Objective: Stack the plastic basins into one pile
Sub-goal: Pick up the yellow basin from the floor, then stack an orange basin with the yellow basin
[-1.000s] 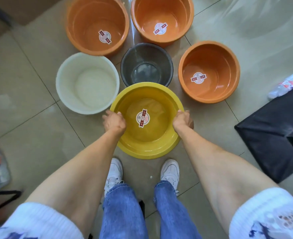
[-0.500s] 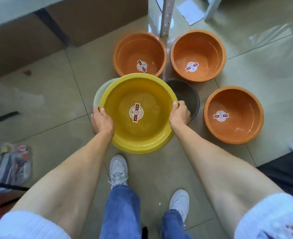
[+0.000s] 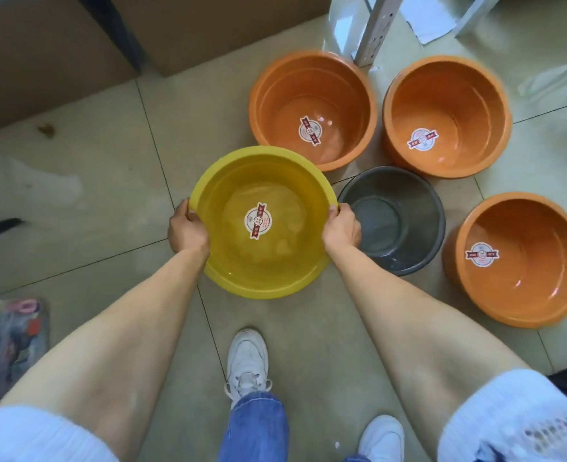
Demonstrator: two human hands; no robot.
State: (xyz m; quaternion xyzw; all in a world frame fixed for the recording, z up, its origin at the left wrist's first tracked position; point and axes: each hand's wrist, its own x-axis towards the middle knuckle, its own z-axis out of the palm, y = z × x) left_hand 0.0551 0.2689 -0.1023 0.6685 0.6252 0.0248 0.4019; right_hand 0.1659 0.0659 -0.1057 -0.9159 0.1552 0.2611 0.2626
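Observation:
I hold a yellow basin [image 3: 275, 261] with a round sticker inside by its rim, level, in the middle of the view. My left hand [image 3: 187, 230] grips the left rim and my right hand [image 3: 342, 228] grips the right rim. A dark grey basin [image 3: 405, 241] sits on the floor just right of it. Three orange basins stand on the floor: one behind the yellow one [image 3: 312, 91], one at the back right [image 3: 448, 95], one at the right [image 3: 525, 291]. The white basin seen earlier is hidden; I cannot tell if the yellow basin rests in it.
Brown cardboard boxes [image 3: 208, 28] line the back left. A metal shelf leg [image 3: 375, 28] stands behind the orange basins. A bag of colourful items [image 3: 8, 341] lies at the left edge. My white shoes [image 3: 247, 358] are on the tiled floor below the yellow basin.
Both hands have carried the yellow basin up and left from in front of the grey basin to over the white basin, which is now covered from view.

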